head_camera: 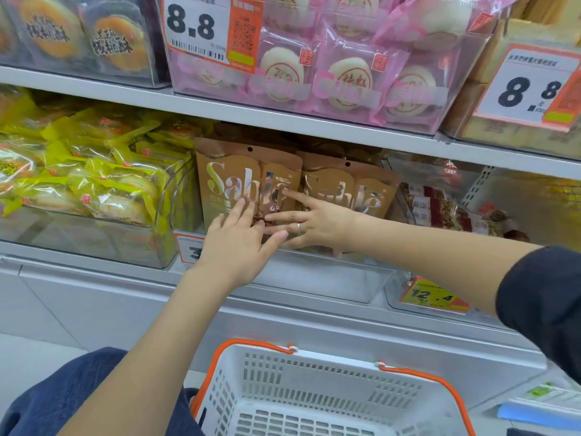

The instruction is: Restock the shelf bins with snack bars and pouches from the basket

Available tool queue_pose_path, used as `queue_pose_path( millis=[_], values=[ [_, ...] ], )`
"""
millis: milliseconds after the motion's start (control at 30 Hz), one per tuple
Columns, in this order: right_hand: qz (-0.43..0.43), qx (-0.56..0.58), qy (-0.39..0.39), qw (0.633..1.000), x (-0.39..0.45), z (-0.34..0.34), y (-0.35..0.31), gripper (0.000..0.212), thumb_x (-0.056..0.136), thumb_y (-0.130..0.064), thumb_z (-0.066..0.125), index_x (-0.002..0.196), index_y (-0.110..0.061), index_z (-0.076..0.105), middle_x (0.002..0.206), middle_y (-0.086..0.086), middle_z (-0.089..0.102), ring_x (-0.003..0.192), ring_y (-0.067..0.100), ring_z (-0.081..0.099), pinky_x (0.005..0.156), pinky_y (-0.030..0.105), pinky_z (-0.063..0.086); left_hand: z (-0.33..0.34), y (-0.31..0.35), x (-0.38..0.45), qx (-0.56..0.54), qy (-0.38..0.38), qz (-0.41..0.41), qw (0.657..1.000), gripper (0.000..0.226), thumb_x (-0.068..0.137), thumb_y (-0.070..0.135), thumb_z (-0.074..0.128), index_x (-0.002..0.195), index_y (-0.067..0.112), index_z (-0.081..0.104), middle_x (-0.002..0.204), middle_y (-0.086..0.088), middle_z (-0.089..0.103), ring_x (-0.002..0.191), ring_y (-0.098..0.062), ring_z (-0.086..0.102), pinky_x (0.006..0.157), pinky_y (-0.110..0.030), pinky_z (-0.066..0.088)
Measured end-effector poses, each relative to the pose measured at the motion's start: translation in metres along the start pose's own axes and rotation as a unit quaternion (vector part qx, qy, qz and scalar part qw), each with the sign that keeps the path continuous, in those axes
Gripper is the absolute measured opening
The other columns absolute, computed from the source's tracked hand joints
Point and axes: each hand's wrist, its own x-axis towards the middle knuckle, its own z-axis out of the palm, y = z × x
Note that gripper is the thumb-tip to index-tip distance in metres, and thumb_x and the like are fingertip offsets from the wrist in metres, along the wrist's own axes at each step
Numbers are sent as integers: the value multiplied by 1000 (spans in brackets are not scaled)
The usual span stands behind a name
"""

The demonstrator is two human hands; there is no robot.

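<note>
Below, the white slatted plastic basket with orange handles (330,401) sat apparently empty, while the two brown "Sablé" pouches (248,184) stood upright in the clear shelf bin (330,278). Left hand (235,247) and right hand (317,221) pressed flat against the left pouch, each grip wide with fingers splayed, clasping nothing. An uneven push could probably tip that pouch backward or sideways.

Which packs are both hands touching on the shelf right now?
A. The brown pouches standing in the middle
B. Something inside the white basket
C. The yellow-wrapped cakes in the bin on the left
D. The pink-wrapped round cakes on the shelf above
A: the left hand and right hand both lie flat, fingers spread, against the front of the brown pouches, well above the white basket.
</note>
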Motion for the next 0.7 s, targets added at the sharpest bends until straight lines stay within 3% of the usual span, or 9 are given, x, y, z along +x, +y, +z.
queue_pose_path(
  millis=[100,267,333,400,533,567,700],
  values=[
    [-6,8,-16,1000,-1,5,-5,89,79,-31,68,151,-32,15,161,0,-6,145,24,-20,109,63,-16,0,0,1,-1,-5,0,1000,66,95,59,13,141,22,43,160,-3,6,147,-17,-5,116,-42,8],
    [18,5,-7,1000,-10,19,-14,78,78,-23,73,142,-43,34,160,-7,9,148,19,5,109,61,-12,1,1,2,9,-10,-3,1000,64,95,58,12,143,26,38,160,-3,6,147,-18,-6,116,-43,8],
    [20,8,-1,1000,-9,26,-18,73,88,-19,62,147,-40,23,160,-5,-4,147,20,-6,104,61,-20,1,1,2,8,-12,-4,1000,63,96,58,12,143,26,38,160,-3,6,147,-18,-6,116,-43,8],
    [6,7,20,1000,-12,25,-17,71,91,-17,57,148,-37,21,160,-4,-9,146,20,-10,103,58,-20,2,0,1,5,-15,-5,1000,64,96,58,12,145,25,36,160,-2,5,146,-17,-6,116,-43,8],
    [51,54,146,987,-20,24,-12,79,66,-13,82,134,-36,51,153,-3,33,143,21,28,113,60,8,2,0,1,3,-8,-5,1000,64,95,58,11,148,26,29,160,-2,4,146,-16,-6,116,-43,8],
    [73,78,185,977,-23,25,-13,79,66,-12,82,135,-35,51,151,-2,38,141,21,33,112,59,12,2,-1,0,-1,-8,-4,1000,64,95,58,11,148,27,28,160,-1,4,146,-16,-6,117,-43,8],
    [173,158,213,949,-44,12,-18,77,74,-20,79,140,-37,44,147,1,44,137,23,39,109,57,27,3,2,-1,1,-3,6,1000,61,96,56,10,149,29,23,160,0,5,146,-15,-6,117,-44,8]
  ],
)
